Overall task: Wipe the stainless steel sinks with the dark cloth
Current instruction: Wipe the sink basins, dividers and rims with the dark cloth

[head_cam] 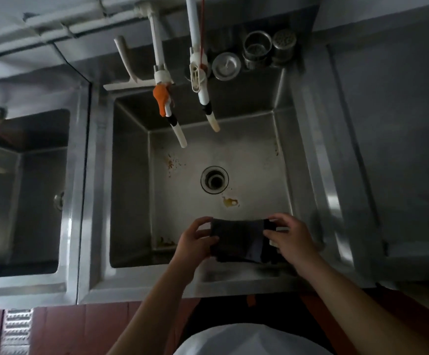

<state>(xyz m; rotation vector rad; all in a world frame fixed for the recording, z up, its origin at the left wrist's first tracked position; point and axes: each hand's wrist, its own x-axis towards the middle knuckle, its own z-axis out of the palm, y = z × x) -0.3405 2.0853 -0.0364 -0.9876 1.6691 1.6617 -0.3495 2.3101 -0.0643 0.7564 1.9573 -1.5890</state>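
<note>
The dark cloth [239,239] is folded into a flat rectangle and held over the near edge of the middle stainless steel sink [172,206]. My left hand [195,242] pinches its left edge between thumb and fingers. On the other side my right hand [290,239] pinches the right edge. The sink floor shows brown stains near the round drain [214,180] and in the near left corner. A second steel sink [29,190] lies to the left, dark inside.
Two white taps hang over the middle sink, one with an orange handle [161,98], one plain [200,80]. A drain plug [226,66] and two metal strainer cups [257,47] stand on the back ledge. A flat steel counter [392,139] lies to the right.
</note>
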